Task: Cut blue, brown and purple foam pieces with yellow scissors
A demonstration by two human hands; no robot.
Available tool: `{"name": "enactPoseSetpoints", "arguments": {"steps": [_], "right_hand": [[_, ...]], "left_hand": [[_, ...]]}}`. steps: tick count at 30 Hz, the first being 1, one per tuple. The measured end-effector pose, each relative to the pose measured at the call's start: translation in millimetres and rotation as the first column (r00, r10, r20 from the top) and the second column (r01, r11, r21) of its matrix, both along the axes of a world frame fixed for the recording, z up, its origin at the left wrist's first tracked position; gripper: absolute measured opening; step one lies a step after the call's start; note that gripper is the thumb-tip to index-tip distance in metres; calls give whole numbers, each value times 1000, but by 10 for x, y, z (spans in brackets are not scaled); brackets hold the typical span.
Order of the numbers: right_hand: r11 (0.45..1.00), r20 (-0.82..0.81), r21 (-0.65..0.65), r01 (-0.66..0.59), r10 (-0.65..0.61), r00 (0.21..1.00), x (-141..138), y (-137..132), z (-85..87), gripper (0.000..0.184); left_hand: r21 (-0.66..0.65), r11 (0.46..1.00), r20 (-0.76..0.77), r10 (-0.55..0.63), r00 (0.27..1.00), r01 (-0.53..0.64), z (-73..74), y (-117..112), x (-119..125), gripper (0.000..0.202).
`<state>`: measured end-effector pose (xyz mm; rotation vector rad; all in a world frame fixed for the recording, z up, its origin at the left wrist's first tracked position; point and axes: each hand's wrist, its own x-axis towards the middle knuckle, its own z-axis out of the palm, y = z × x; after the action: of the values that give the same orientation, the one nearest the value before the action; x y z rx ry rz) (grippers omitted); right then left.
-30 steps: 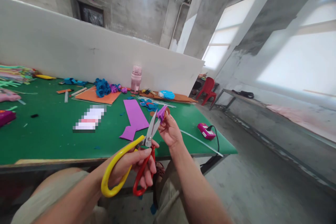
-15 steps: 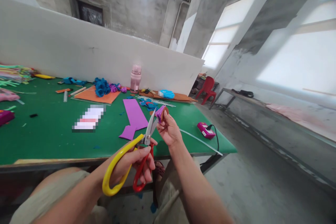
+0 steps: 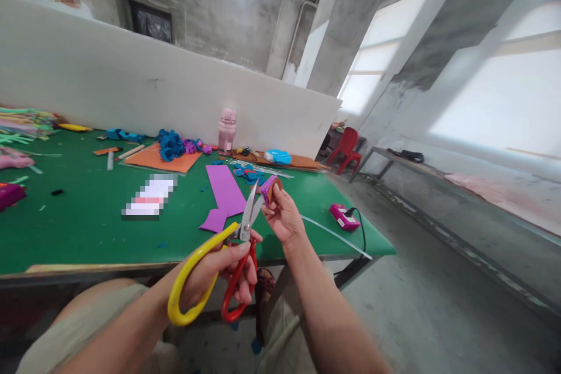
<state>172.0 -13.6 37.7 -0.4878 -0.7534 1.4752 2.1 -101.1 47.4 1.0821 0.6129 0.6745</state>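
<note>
My left hand (image 3: 234, 272) is closed around scissors (image 3: 246, 229) with one yellow and one red handle. Their blades are spread and point up toward the piece in my other hand. Between the thumb and fingers of my right hand (image 3: 284, 216) is a small curled purple-and-brown foam piece (image 3: 268, 188). One blade tip lies close beside its purple edge; I cannot tell whether they touch. Below and left of it, a cut purple foam sheet (image 3: 225, 190) lies flat on the green table (image 3: 193, 245).
Blue foam scraps (image 3: 249, 173) lie behind my hands. Farther back are blue foam flowers (image 3: 170, 145) on an orange sheet (image 3: 151, 159) and a pink bottle (image 3: 227, 130). A magenta power box (image 3: 344, 217) with a cord sits right. A white partition (image 3: 153, 79) runs behind.
The scissors' handles have spread slightly and the blades have parted more. The foam piece stays almost in place. Behind the partition, a person has moved to the right.
</note>
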Motion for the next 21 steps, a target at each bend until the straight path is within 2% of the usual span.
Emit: {"name": "enactPoseSetpoints", "arguments": {"steps": [3, 6, 21], "right_hand": [[1000, -14, -12, -1, 1, 1000, 0, 8, -4, 17], [1000, -18, -17, -1, 1, 1000, 0, 8, -7, 17], [1000, 11, 2, -7, 7, 1000, 25, 8, 0, 16]], "left_hand": [[27, 1000, -7, 1, 1000, -1, 15, -10, 0, 38], [-4, 1000, -15, -1, 1000, 1, 25, -18, 3, 35], [-1, 1000, -19, 5, 1000, -5, -39, -14, 14, 42]]}}
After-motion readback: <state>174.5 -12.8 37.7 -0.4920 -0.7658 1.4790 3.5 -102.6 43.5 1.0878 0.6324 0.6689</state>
